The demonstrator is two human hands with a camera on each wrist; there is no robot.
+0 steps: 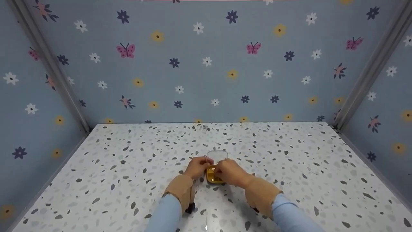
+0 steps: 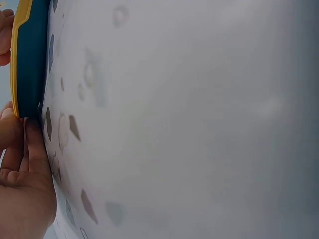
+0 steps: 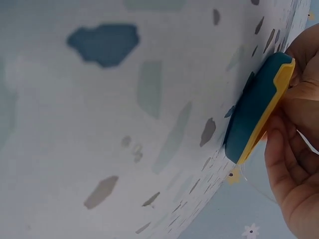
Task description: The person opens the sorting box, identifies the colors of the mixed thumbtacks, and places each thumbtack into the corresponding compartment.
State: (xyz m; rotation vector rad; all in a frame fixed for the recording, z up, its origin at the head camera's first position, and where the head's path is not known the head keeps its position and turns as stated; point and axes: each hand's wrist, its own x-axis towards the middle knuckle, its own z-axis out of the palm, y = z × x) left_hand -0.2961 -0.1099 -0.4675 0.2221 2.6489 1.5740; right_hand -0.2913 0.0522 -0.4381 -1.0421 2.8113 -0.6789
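Observation:
A small teal case (image 3: 251, 112) with a yellow inner tray (image 1: 210, 179) sits on the speckled table, its clear lid (image 1: 218, 155) raised at the far side. My left hand (image 1: 195, 168) grips the case at its left edge, thumb by the yellow rim and fingers low against the teal side (image 2: 31, 64). Over the tray, my right hand (image 1: 233, 172) has its fingers curled downward, the tips inside the yellow part. Those fingertips are hidden, and I cannot tell whether they pinch something.
The white table (image 1: 128, 180) has a grey speckled pattern. Flowered blue panels (image 1: 206, 61) stand behind it and along both sides, with metal posts (image 1: 53, 69) at the back corners. Tan bands (image 1: 262, 196) wrap both wrists.

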